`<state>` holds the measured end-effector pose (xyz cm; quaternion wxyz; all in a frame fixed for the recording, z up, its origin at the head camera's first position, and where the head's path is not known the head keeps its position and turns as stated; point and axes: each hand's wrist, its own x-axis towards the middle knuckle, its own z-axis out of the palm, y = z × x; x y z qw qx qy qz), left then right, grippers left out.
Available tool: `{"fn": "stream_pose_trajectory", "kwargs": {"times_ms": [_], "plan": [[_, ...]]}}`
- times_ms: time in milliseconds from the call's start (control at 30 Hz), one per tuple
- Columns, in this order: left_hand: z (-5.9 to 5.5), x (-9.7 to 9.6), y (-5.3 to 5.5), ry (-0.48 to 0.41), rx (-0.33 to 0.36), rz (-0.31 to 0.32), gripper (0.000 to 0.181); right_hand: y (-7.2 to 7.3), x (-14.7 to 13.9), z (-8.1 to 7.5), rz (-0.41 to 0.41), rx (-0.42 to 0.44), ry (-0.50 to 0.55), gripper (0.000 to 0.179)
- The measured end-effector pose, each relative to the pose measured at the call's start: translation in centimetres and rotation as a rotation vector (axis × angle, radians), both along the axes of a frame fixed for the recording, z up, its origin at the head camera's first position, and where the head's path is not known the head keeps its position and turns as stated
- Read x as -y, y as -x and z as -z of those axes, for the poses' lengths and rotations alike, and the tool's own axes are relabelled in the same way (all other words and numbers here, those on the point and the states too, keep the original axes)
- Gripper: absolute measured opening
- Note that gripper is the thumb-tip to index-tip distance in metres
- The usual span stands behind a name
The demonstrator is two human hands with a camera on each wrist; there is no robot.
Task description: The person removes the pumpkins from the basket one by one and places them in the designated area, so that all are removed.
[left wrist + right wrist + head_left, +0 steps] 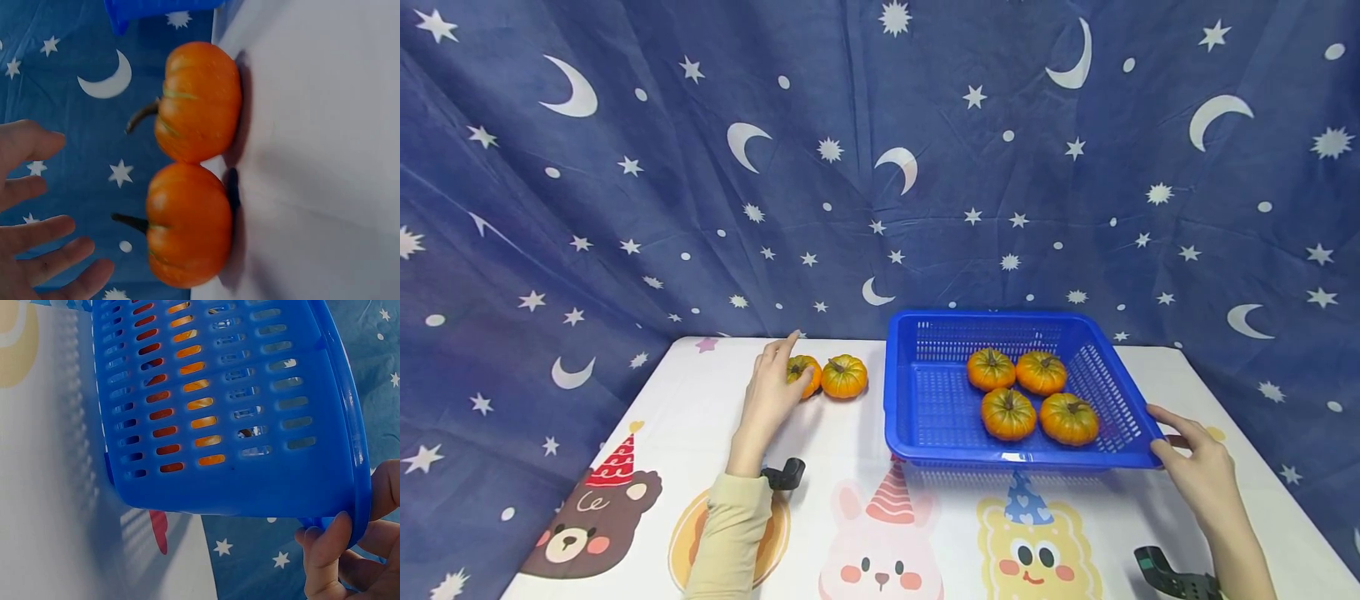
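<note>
My left hand [769,385], fingers spread, is over the left one of two small orange pumpkins and partly hides it in the head view. In the left wrist view this left pumpkin [190,225] lies against the right pumpkin [200,103], both with stems and apart from the fingers. On the other side, my right hand [1201,458] pinches the rim of a blue slotted plastic basket [892,392] at its front right corner. The right wrist view shows the thumb and fingers on either side of that rim [357,456]. Several pumpkins [1009,414] sit together inside the basket.
The white tablecloth [842,446] has printed cartoon animals along the front. A dark blue curtain [820,208] with moons and stars hangs right behind the table. Black wrist camera mounts [786,473] are strapped to both wrists.
</note>
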<state>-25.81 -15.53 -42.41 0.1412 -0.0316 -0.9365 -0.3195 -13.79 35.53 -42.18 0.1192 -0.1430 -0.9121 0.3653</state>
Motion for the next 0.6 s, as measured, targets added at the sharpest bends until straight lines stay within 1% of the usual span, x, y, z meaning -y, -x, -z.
{"fn": "stream_pose_trajectory", "kwargs": {"times_ms": [233,367,600], "plan": [[-0.7,-1.5,-0.6,0.016,-0.08,0.05,0.062,-0.3,-0.1,0.5,0.007,0.007,0.016,0.049],[-1.2,-2.4,-0.9,0.039,-0.107,0.073,0.061,-0.4,-0.1,0.5,0.017,0.015,0.022,0.049],[-2.3,-4.0,-1.0,0.092,-0.146,0.123,0.061,-0.1,-0.3,0.3,0.02,0.002,0.001,0.048]]}}
